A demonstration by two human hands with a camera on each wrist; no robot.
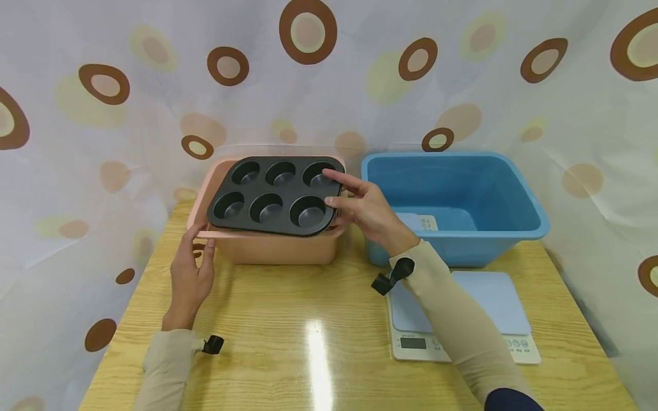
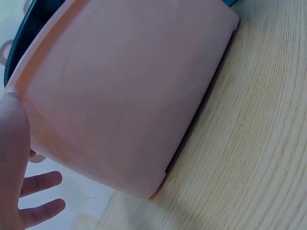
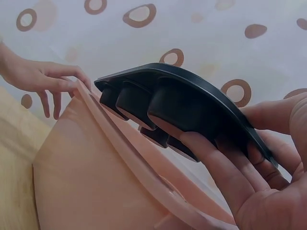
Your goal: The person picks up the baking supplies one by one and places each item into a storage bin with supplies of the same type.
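Observation:
A black muffin pan (image 1: pixel 267 186) with six cups lies tilted over the mouth of the pink plastic bin (image 1: pixel 277 250). My right hand (image 1: pixel 374 212) grips the pan by its right end, fingers curled under the cups and thumb on the top side, as the right wrist view shows. At the bin's front left corner, my left hand (image 1: pixel 191 279) pinches the rim between thumb and fingers. Its other fingers hang free beside the bin in the left wrist view. The pan hides most of the bin's inside.
To the right stands a blue plastic bin (image 1: pixel 478 248) with a white device with buttons (image 1: pixel 428 222) inside. White kitchen scales (image 1: pixel 490 297) lie in front of it, partly behind my right sleeve. A patterned curtain (image 1: pixel 319 108) hangs behind the wooden table (image 1: pixel 267 331).

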